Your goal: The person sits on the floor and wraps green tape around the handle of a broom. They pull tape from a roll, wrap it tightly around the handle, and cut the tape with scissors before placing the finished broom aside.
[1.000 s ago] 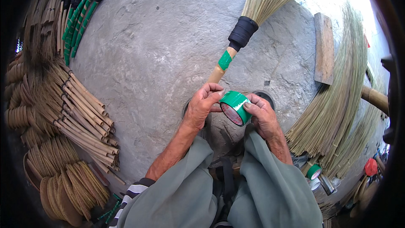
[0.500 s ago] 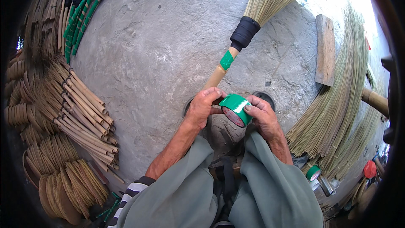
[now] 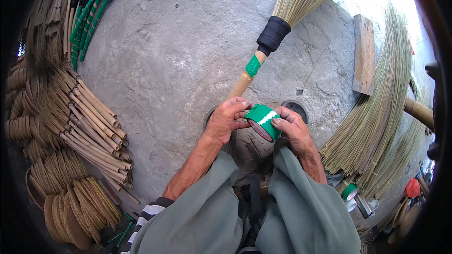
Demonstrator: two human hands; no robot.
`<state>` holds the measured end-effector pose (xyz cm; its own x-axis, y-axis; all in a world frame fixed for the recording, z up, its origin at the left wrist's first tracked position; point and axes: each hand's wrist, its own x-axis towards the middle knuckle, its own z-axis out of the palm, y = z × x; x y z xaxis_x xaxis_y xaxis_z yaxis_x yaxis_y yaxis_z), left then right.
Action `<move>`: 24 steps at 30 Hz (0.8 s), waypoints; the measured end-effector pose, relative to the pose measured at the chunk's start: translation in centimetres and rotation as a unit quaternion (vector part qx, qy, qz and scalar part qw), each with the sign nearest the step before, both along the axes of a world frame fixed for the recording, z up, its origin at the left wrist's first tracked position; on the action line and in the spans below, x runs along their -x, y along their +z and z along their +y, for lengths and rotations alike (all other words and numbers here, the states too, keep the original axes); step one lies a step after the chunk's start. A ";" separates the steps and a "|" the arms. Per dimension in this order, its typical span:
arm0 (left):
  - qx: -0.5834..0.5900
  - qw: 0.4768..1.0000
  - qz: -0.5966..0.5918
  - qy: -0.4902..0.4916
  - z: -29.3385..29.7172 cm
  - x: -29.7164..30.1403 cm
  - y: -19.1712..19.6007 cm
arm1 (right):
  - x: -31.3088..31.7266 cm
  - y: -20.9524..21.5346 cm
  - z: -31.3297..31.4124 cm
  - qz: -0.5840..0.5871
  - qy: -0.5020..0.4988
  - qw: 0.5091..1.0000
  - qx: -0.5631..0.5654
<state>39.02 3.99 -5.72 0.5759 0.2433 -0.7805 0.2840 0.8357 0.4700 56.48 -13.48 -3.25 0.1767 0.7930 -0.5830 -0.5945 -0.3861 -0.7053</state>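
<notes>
A wooden plank (image 3: pixel 363 51) lies beside long straw stalks (image 3: pixel 369 124); at left, bamboo handles (image 3: pixel 96 122) lie near brown ribbed bundles (image 3: pixel 87 209).

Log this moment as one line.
right hand: gripping green tape roll | left hand: at roll's left edge | broom: beyond hands, green band on handle

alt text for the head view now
A person's right hand holds a roll of green tape, the left hand at its edge; beyond them is a broom with a black-wrapped neck. Bamboo sticks lie at left, straw and a wooden board at right.
</notes>
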 end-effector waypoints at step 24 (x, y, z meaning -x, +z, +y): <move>-0.003 0.999 -0.003 -0.033 -0.2 0.0 0.4 | 0.0 -0.1 -0.8 -0.008 0.017 1.000 -0.002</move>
<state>39.03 3.76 -5.34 0.5949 0.2096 -0.7760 0.3358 0.8123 0.4769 56.47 -14.24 -3.32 0.1596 0.8014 -0.5765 -0.5700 -0.4020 -0.7166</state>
